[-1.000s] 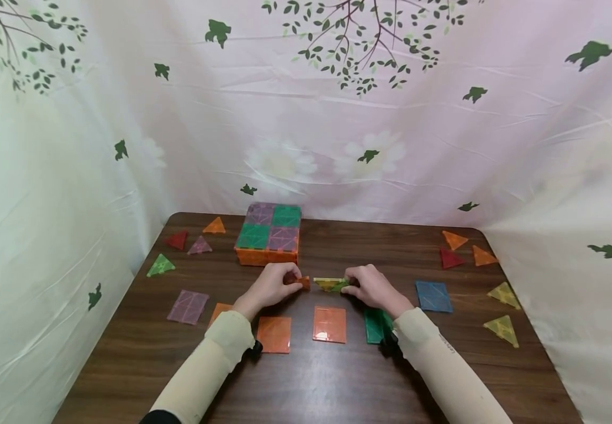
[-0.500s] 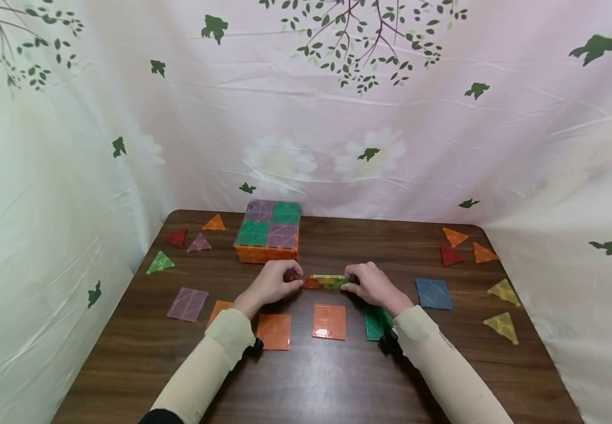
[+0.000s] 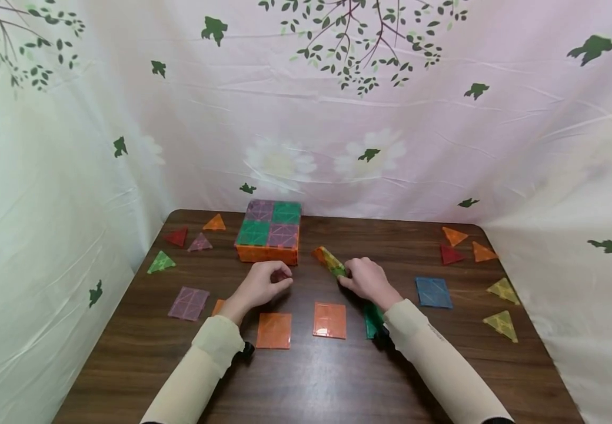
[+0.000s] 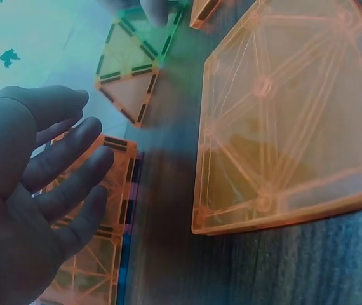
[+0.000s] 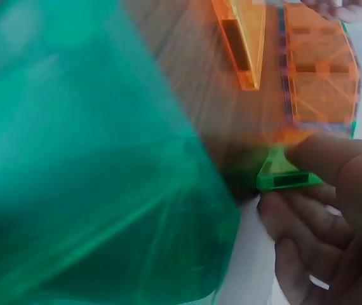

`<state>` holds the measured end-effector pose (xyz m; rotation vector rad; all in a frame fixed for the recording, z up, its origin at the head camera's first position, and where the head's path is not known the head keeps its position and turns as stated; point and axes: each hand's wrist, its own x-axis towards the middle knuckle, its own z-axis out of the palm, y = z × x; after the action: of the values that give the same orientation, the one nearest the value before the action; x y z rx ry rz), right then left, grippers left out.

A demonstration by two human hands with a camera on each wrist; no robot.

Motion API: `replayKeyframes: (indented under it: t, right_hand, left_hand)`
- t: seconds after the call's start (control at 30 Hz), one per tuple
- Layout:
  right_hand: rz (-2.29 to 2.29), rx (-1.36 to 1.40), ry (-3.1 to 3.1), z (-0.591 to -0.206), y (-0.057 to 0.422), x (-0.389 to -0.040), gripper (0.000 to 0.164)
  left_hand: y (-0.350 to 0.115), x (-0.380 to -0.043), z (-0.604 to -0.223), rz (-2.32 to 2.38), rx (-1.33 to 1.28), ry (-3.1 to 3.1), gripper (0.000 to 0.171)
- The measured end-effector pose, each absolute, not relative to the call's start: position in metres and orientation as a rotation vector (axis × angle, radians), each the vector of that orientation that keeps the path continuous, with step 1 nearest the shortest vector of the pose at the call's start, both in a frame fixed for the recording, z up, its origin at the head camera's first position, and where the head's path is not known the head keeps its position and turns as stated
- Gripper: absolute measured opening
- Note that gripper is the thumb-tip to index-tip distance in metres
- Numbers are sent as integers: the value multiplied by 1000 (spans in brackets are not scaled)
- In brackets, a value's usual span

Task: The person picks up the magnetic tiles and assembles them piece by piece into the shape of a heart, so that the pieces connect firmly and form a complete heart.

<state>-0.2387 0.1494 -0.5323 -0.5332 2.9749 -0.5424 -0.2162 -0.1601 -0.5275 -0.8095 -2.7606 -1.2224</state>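
My right hand [image 3: 361, 277] pinches the green end of a short strip of joined triangle tiles [image 3: 329, 261], orange, yellow and green. The strip points up and left toward a flat tile box [image 3: 269, 232] with a purple and green top. In the right wrist view the fingers [image 5: 333, 184] grip the green tile corner [image 5: 286, 178]. My left hand [image 3: 263, 282] hovers just left of the strip and holds nothing. The left wrist view shows its fingers [image 4: 60, 165] relaxed, with the strip [image 4: 136, 63] beyond them.
Two orange squares [image 3: 274, 330] [image 3: 329, 321] and a green square [image 3: 373, 318] lie near my wrists. A blue square [image 3: 433, 292] and several triangles [image 3: 502, 325] sit at the right. A purple square [image 3: 188, 303] and several triangles [image 3: 177, 237] sit at the left. Curtains enclose the table [image 3: 306, 383].
The left hand let go of the strip's orange end and drew back. The right hand swung the strip from level to a slant toward the box.
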Motion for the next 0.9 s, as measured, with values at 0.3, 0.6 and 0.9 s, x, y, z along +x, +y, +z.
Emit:
replayKeyframes:
  t: [0.3, 0.6, 0.9]
  right_hand:
    - [-444, -275, 2907, -539, 119, -267, 48]
    - [-509, -22, 2930, -538, 128, -287, 42]
    - [-581, 13, 2911, -545, 140, -291, 48]
  left_hand:
    - [-168, -212, -532, -1231, -769, -2774, 4]
    - [-169, -208, -535, -1246, -763, -2766, 5]
    - [-174, -202, -536, -1266, -763, -2753, 4]
